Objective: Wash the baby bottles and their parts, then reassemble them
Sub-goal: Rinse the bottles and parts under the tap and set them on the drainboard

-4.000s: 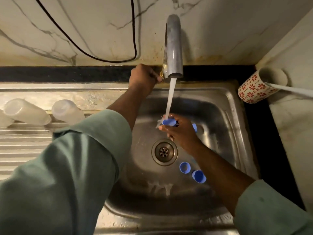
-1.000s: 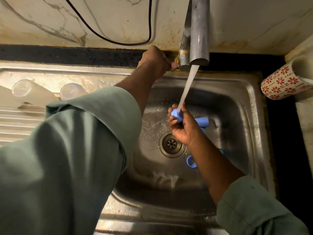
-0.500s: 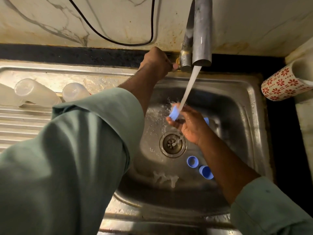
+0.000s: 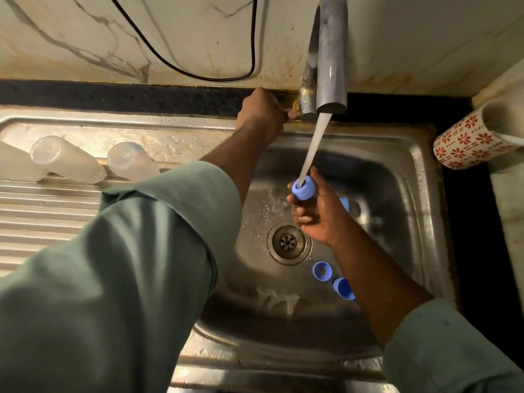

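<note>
My right hand (image 4: 317, 214) grips a blue bottle collar ring (image 4: 304, 189) under the water stream (image 4: 314, 146), which pours into the ring's opening. My left hand (image 4: 261, 113) is closed round the tap handle beside the steel faucet (image 4: 330, 52). Two more blue bottle parts (image 4: 321, 270) (image 4: 343, 289) lie on the sink floor right of the drain (image 4: 287, 242), and another blue part (image 4: 344, 204) peeks out behind my right hand. Three clear bottle bodies (image 4: 66, 160) (image 4: 131, 161) (image 4: 14, 165) lie on the draining board at the left.
The steel sink basin (image 4: 397, 171) has a ribbed draining board (image 4: 42, 217) to its left. A red-flowered white mug (image 4: 470, 143) lies tipped on the counter at the right. A black cable (image 4: 198, 75) hangs on the marble wall behind.
My right hand has turned the blue ring so its opening faces the stream. My left hand stays on the tap handle and the water keeps running.
</note>
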Motion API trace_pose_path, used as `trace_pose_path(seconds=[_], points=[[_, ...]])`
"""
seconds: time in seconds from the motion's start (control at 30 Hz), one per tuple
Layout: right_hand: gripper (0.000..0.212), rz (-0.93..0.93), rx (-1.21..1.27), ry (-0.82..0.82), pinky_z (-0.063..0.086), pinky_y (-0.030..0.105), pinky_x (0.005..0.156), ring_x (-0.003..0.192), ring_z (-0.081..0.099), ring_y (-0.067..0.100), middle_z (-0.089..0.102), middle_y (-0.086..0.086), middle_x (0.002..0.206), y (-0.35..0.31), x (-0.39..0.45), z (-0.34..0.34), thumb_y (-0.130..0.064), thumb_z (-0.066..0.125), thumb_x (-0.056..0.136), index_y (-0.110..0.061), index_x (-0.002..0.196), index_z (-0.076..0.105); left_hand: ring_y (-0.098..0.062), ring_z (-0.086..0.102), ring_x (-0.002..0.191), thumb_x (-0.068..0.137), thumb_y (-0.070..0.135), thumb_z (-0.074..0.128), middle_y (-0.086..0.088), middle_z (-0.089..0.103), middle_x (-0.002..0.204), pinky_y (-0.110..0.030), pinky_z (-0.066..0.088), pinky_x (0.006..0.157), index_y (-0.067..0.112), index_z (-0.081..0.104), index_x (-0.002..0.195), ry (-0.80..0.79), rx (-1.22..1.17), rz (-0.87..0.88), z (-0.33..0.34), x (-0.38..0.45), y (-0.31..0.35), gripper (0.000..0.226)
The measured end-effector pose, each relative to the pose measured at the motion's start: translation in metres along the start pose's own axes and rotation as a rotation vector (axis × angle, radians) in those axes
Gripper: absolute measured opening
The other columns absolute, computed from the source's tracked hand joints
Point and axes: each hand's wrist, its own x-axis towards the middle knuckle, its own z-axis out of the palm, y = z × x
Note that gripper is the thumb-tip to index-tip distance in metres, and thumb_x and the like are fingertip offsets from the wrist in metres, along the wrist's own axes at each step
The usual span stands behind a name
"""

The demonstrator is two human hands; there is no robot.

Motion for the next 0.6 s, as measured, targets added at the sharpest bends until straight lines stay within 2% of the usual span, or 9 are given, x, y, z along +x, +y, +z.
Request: trace_pose_path(seconds=[0.07, 0.13, 0.17, 0.27, 0.33, 0.4, 0.47, 0.53, 0.6], points=[[0.02, -0.386, -0.596, 0.163, 0.047, 0.021, 0.051, 0.065, 0.055, 0.015, 0.065, 0.003, 0.081, 0.001, 0.0, -0.002, -0.032, 0.066, 0.088, -0.014, 0.097, 0.066, -0.017, 0.067, 0.076, 0.093, 0.018, 0.07, 0.0, 0.066, 0.08, -0.034, 0.059, 0.069, 0.023, 0.056, 0.073, 0.028, -0.005, 0.005, 0.004, -0.002, -0.002, 0.025], [0.033, -0.795, -1.159, 0.226, 0.053, 0.034, 0.075, 0.087, 0.058, 0.02, 0.06, 0.007, 0.1, 0.001, -0.001, -0.006, -0.011, 0.074, 0.082, -0.009, 0.113, 0.064, -0.018, 0.069, 0.074, 0.092, 0.016, 0.071, 0.0, 0.066, 0.074, -0.033, 0.061, 0.067, 0.02, 0.058, 0.07, 0.026, -0.137, -0.023, 0.006, -0.009, -0.004, 0.025], [0.041, -0.85, -1.264, 0.192, 0.053, 0.037, 0.08, 0.09, 0.057, 0.019, 0.056, 0.007, 0.106, 0.0, -0.003, -0.006, -0.007, 0.075, 0.08, -0.008, 0.119, 0.062, -0.021, 0.07, 0.073, 0.09, 0.014, 0.073, -0.002, 0.068, 0.072, -0.033, 0.062, 0.065, 0.017, 0.06, 0.069, 0.031, -0.269, -0.058, 0.007, -0.012, -0.003, 0.025], [0.048, -0.872, -1.301, 0.15, 0.053, 0.037, 0.083, 0.09, 0.058, 0.014, 0.056, 0.004, 0.11, -0.007, -0.015, 0.0, -0.016, 0.079, 0.078, -0.01, 0.123, 0.063, -0.02, 0.068, 0.058, 0.087, 0.002, 0.073, -0.001, 0.067, 0.053, -0.029, 0.059, 0.05, 0.009, 0.058, 0.066, 0.062, -0.667, -0.15, 0.007, -0.022, 0.008, 0.027], [0.045, -0.907, -1.128, 0.12, 0.054, 0.041, 0.085, 0.096, 0.063, 0.018, 0.065, 0.006, 0.108, -0.019, -0.023, 0.003, -0.03, 0.078, 0.078, -0.008, 0.116, 0.065, -0.013, 0.064, 0.05, 0.088, -0.002, 0.07, 0.002, 0.063, 0.05, -0.028, 0.058, 0.05, 0.01, 0.055, 0.066, 0.065, -0.686, -0.126, 0.005, -0.03, 0.023, 0.029], [0.044, -1.008, -0.984, 0.08, 0.053, 0.037, 0.087, 0.1, 0.064, 0.021, 0.066, 0.007, 0.107, -0.023, -0.03, 0.005, -0.034, 0.076, 0.079, -0.009, 0.112, 0.062, -0.01, 0.061, 0.057, 0.088, -0.003, 0.07, 0.008, 0.059, 0.055, -0.033, 0.06, 0.063, 0.016, 0.049, 0.066, 0.033, -0.572, -0.028, 0.002, -0.041, 0.029, 0.035], [0.038, -0.944, -1.149, 0.109, 0.049, 0.017, 0.081, 0.096, 0.063, 0.016, 0.064, 0.0, 0.102, -0.027, -0.024, 0.0, -0.027, 0.078, 0.078, -0.013, 0.108, 0.059, -0.006, 0.056, 0.067, 0.091, 0.004, 0.069, 0.012, 0.058, 0.064, -0.029, 0.055, 0.07, 0.024, 0.048, 0.069, -0.048, -0.389, 0.1, -0.002, -0.049, 0.027, 0.037], [0.038, -0.684, -1.42, 0.101, 0.042, 0.009, 0.072, 0.094, 0.062, 0.016, 0.062, -0.002, 0.098, -0.028, -0.021, -0.004, -0.019, 0.08, 0.075, -0.013, 0.107, 0.06, -0.009, 0.061, 0.087, 0.096, 0.008, 0.063, 0.004, 0.065, 0.092, -0.031, 0.053, 0.086, 0.023, 0.062, 0.089, -0.173, -0.15, 0.212, -0.008, -0.057, 0.016, 0.017], [0.051, -0.691, -1.396, 0.207, 0.04, 0.013, 0.075, 0.095, 0.059, 0.011, 0.064, 0.001, 0.108, -0.032, -0.022, -0.008, -0.018, 0.082, 0.073, -0.015, 0.119, 0.062, -0.018, 0.061, 0.111, 0.097, 0.006, 0.058, -0.007, 0.066, 0.118, -0.036, 0.049, 0.101, 0.013, 0.064, 0.12, -0.251, 0.067, 0.303, -0.01, -0.067, -0.004, 0.025]])
